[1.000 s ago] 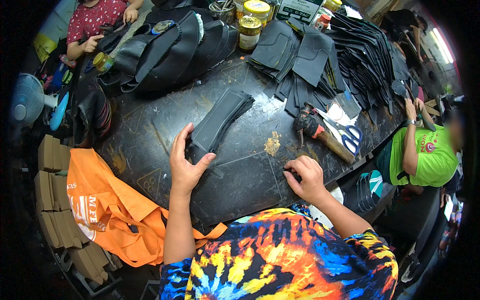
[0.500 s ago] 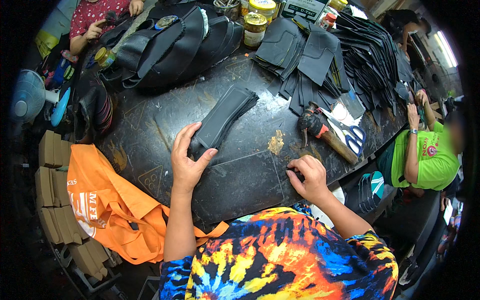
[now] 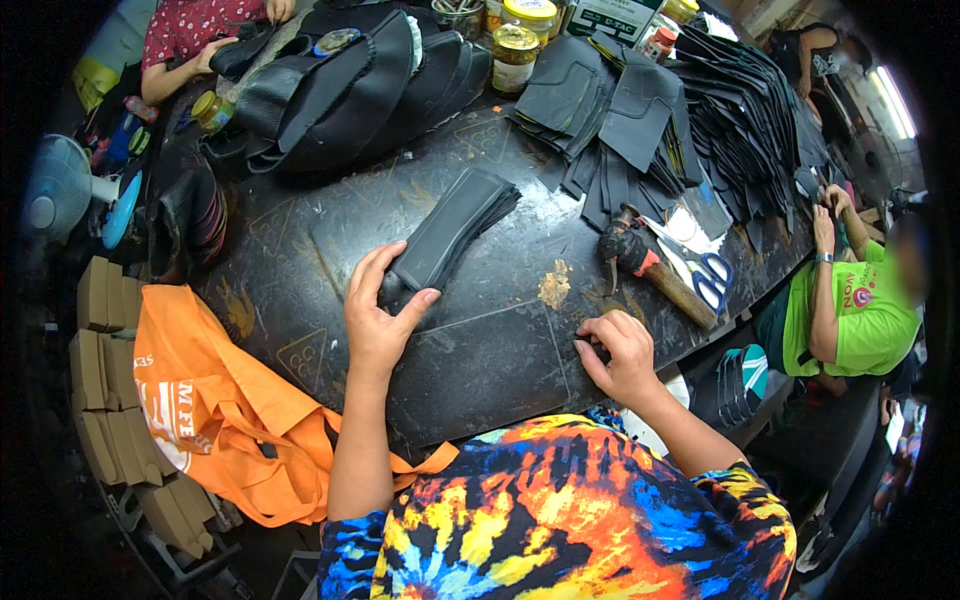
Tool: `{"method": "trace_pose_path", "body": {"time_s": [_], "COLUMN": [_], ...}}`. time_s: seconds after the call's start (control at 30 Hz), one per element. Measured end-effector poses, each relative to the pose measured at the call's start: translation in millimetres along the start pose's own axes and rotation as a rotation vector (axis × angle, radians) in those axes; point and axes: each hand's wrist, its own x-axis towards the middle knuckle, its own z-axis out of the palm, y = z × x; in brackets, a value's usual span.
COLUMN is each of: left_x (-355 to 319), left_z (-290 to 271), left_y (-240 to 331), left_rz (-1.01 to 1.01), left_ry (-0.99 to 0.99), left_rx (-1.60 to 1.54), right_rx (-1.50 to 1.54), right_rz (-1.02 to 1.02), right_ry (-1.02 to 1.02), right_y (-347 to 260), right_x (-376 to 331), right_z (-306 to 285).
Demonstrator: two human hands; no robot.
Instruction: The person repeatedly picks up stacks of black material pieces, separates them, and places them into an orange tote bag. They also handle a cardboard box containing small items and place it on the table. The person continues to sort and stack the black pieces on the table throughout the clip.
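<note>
A stack of black, strip-shaped leather pieces (image 3: 457, 226) lies slanting on the dark tabletop (image 3: 480, 350), its far end fanned out. My left hand (image 3: 380, 305) grips the near end of that stack, thumb on one side and fingers on the other. Further right, my right hand (image 3: 620, 350) rests by the table's near edge, fingers curled and pinched. Something small and dark shows at its fingertips, but I cannot make out what. Beyond it lie a hammer (image 3: 665, 275) with a wrapped head and wooden handle, and scissors (image 3: 712, 280) with dark blue handles.
Piles of black leather pieces (image 3: 635, 110) cover the far right; larger black pieces (image 3: 350, 95) heap at the far left beside jars (image 3: 514, 58). An orange bag (image 3: 220, 400) hangs at the left edge. Co-workers sit far left and right, one in a green shirt (image 3: 860, 300).
Both my hands stay almost where they were, the left still on the stack. The far-left co-worker's hand has shifted with a black piece.
</note>
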Motion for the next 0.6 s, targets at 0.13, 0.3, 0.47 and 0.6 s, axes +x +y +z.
{"method": "trace_pose_path", "body": {"time_s": [0.13,0.3,0.47,0.6], "left_x": [1.2,2.0,1.5,-0.3], "left_z": [0.4,0.2,-0.1,0.3], "left_y": [0.3,0.1,-0.3,-3.0], "left_rz": [-0.016,-0.010,-0.006,-0.014], "left_ry": [0.001,-0.002,0.011,0.010], "left_rx": [0.007,-0.006,0.001,-0.004], "right_rx": [0.004,-0.010,-0.008,-0.002], "right_rz": [0.007,-0.009,-0.005,-0.004], "right_ry": [0.005,0.016,0.008,0.006], "right_y": [0.0,0.1,0.0,-0.4], "right_x": [0.2,0.1,0.1,0.1], "right_z": [0.9,1.3,0.7,0.2]}}
